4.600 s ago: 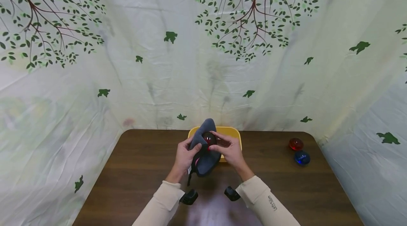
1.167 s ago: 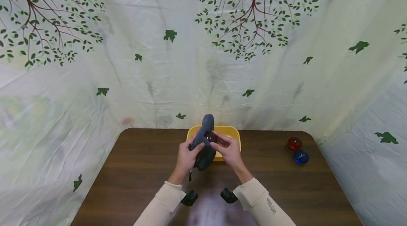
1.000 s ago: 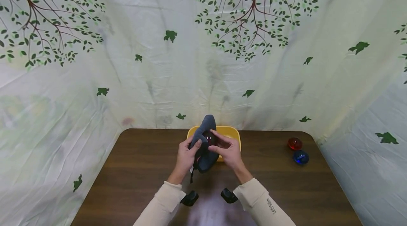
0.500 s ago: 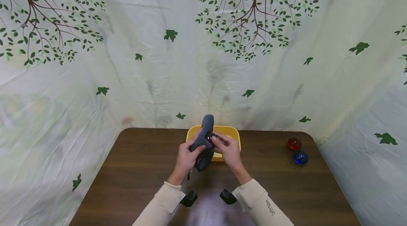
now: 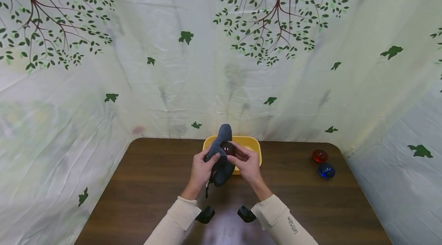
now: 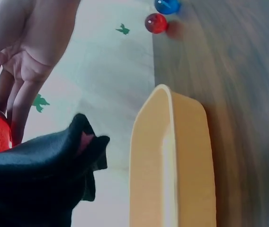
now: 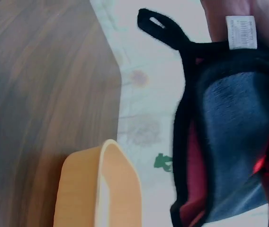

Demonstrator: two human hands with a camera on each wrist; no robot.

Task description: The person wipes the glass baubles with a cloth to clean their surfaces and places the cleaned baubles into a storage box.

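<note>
My left hand [image 5: 200,167] grips a dark blue-grey cleaning cloth [image 5: 223,174] with its thumb on top. The cloth has a black edge, a hanging loop, a white label [image 7: 242,32] and a pink side that peeks out of its folds. A clear red ball [image 5: 226,148] is tucked against the cloth, partly covered by it. From the right, my right hand [image 5: 249,162] pinches the ball between thumb and fingers. The left wrist view shows the ball at the left edge, beside the right fingers. Both hands are raised over the front of a yellow bin [image 5: 258,149].
A second red ball [image 5: 320,155] and a blue ball [image 5: 326,170] stand close together at the right of the brown wooden table [image 5: 155,183]. A pale curtain [image 5: 165,84] printed with branches and leaves rises behind the table. Black wrist cameras [image 5: 205,214] sit below the sleeves.
The cloth is bunched narrower than at first, its folds shifting as the hands work it against the ball. The right thumb has moved along the ball, and more of the ball shows than half a second ago.
</note>
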